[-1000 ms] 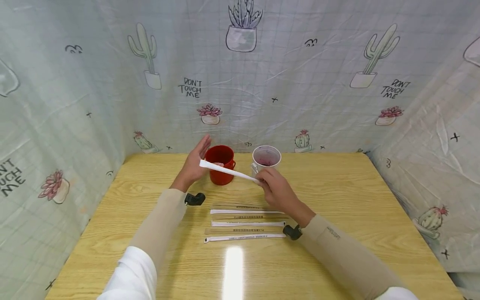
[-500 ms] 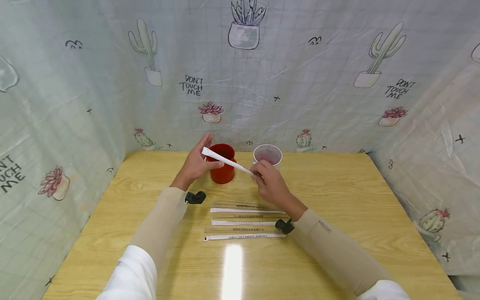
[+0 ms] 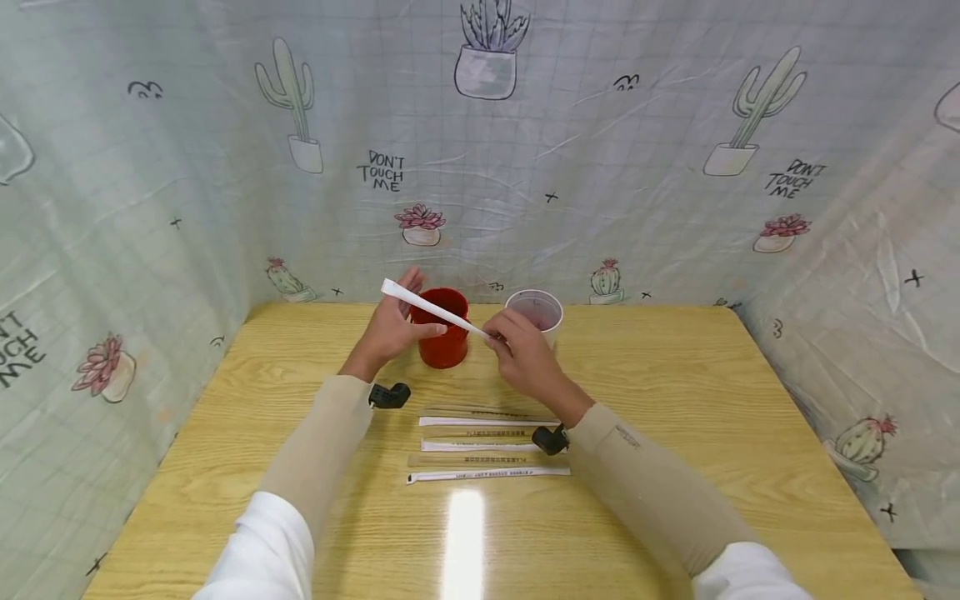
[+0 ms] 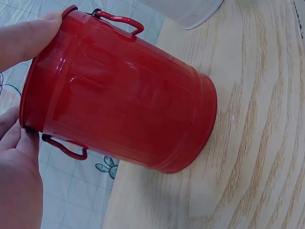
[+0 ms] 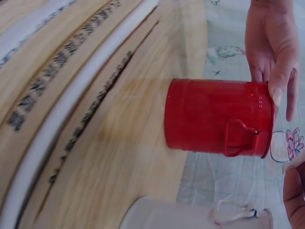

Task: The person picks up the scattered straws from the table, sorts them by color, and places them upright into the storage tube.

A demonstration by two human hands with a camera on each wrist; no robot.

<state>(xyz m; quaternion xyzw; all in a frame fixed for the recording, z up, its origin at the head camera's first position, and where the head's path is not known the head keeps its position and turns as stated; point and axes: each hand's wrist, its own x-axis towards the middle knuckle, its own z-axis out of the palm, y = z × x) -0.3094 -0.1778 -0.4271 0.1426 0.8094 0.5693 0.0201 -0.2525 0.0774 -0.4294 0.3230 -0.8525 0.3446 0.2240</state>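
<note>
My right hand pinches one end of a white paper-wrapped straw. The straw slants up to the left, its free end passing above the red pail. At the pail's left side is my left hand, fingers extended and spread. In the left wrist view its thumb touches the rim of the red pail, while its other fingers lie by the opposite side of the rim. Just behind my right hand stands a white pail, partly hidden by it. Both pails are upright with small side handles.
Several wrapped straws lie side by side on the wooden table, white wrappers alternating with brown ones. A cactus-print curtain hangs behind and along both sides. Each wrist carries a small black camera.
My right hand has moved left, carrying the straw over the red pail, and the straw's free end has risen. The left hand's thumb now shows by the pail's rim; otherwise that hand has barely moved.
</note>
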